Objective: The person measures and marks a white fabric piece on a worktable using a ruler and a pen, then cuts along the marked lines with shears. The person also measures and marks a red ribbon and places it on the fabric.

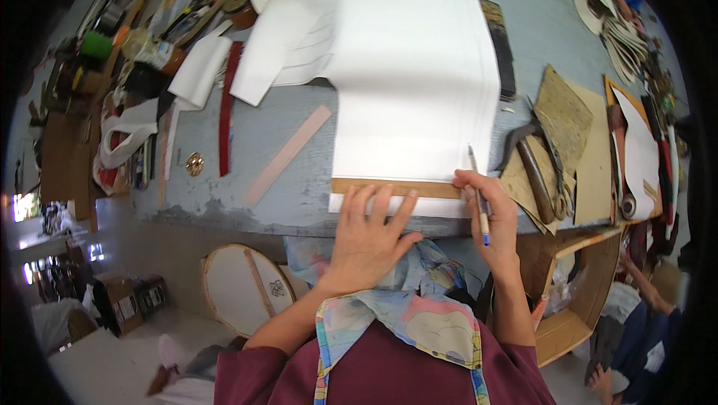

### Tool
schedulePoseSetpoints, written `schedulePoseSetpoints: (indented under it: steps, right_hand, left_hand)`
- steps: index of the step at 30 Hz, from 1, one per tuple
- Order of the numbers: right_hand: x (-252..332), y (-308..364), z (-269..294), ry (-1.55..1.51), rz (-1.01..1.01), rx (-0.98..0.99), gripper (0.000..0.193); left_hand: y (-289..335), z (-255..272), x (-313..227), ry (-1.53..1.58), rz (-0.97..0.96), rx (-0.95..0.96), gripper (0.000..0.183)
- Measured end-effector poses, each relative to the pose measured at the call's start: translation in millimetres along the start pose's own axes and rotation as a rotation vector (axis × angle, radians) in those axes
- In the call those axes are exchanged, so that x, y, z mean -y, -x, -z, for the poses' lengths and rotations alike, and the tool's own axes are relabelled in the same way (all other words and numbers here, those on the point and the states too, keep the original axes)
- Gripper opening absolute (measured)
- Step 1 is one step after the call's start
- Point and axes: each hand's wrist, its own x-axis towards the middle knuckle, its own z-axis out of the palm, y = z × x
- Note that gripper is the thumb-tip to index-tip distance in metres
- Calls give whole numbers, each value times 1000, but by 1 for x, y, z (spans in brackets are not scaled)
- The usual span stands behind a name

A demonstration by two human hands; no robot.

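Note:
A large white sheet (pixel 411 113) lies along the table, faint lines visible near its right side. Across its near end rests a narrow brown straight strip (pixel 432 188). My left hand (pixel 363 244) is laid flat with fingers spread, the fingertips pressing on this strip. In my right hand (pixel 493 214) is a slim pen (pixel 484 227), gripped between thumb and fingers beside the strip's right end. Its thin tip points away from me and its blue end toward me.
Left on the blue-grey table (pixel 299 154) lie a pale pink strip (pixel 288 154), a dark red strip (pixel 229 109) and a round brass piece (pixel 194 164). Scissors (pixel 552 158) and a wooden-handled tool (pixel 537 180) lie right. An open drawer (pixel 568 330) juts out below; another person (pixel 636 315) sits lower right.

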Motion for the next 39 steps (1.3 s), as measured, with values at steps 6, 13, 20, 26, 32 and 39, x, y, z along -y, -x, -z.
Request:
schedulePoseSetpoints:
  steps: [6, 13, 20, 26, 32, 39]
  right_hand:
    - [32, -22, -48, -482, -173, 206, 27]
    - [49, -44, -100, -424, 31, 350, 21]
    - [51, -47, -105, -379, 72, 344, 18]
    - [44, -43, -81, -215, 152, 289, 13]
    - [23, -27, -18, -49, 51, 234, 13]
    - [-1, -9, 22, -20, -52, 157, 13]
  left_hand:
    - [8, -8, 1, 24, 12, 9, 73]
    - [11, -16, 4, 39, 5, 62, 71]
    - [10, -13, 3, 32, 18, 76, 71]
    - [10, -13, 2, 62, 23, 41, 69]
    - [8, -7, 0, -13, 5, 51, 86]
    - [-5, 5, -2, -81, -18, 109, 89]
